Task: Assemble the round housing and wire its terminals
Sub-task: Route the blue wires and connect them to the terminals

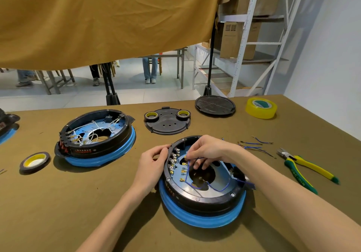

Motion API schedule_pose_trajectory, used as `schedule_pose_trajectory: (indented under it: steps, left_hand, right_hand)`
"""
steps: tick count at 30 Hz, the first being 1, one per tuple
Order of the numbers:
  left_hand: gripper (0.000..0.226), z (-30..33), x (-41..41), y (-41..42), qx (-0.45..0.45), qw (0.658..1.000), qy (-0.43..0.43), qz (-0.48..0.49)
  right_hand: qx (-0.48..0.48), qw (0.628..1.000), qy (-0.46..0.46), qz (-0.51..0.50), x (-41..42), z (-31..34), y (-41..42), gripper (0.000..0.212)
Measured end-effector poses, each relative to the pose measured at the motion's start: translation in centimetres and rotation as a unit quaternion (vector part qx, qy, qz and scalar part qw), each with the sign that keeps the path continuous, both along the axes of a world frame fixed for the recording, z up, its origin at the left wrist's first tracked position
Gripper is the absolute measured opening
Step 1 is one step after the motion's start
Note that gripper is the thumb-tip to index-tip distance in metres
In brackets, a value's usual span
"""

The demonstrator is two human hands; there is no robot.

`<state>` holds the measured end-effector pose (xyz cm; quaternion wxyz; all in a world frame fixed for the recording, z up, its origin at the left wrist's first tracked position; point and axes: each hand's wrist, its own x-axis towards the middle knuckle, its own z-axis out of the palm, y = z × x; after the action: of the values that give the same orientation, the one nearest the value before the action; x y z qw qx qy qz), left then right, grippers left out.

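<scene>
Nearest on olive cloth table (58, 203): round black housing (197, 199) on glossy blue ring, open face up. Left hand (154, 159) grips its left rim; right hand (205, 152) pinches thin blue wire (186, 175) over brass terminals (183, 170). Right: yellow-green pliers (304, 167). Farther left: second housing (97, 134), white wires.

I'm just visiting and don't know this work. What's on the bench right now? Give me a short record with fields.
Work piece: round housing on a blue ring, open on top
Left hand: holds the housing's left rim
Right hand: pinches a blue wire inside, near the brass terminals
Second housing: further left, already strung with white wires
Spare wires: loose, right of the hands
Pliers: yellow-green handles, lying at right
Covers: two black lids at the back
Tape: yellow roll, black roll
</scene>
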<state>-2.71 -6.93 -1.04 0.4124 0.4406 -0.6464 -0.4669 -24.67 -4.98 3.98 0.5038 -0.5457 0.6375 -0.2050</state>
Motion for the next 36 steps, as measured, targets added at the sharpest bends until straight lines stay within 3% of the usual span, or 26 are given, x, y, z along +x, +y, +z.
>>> schedule_pose_trajectory:
  steps: [5,9,23,36]
  left_hand:
    - [0.015,-0.7,0.2,0.1,-0.019,0.998,0.012,0.053]
    - [0.011,-0.8,0.2,0.3,-0.009,0.999,0.025,0.042]
    - [0.028,-0.5,0.3,0.5,-0.014,0.999,0.016,0.045]
    - [0.023,-0.4,0.4,0.5,-0.021,0.999,0.006,0.037]
  right_hand:
    - [-0.014,1.0,0.007,0.007,0.5,-0.6,-1.4,0.019]
    - [-0.021,1.0,-0.002,-0.001,0.5,-0.9,-1.8,0.016]
    - [-0.029,0.999,0.006,0.017,0.7,-0.9,-2.0,0.016]
    - [-0.056,0.998,0.006,0.025,0.8,-1.2,-2.1,0.018]
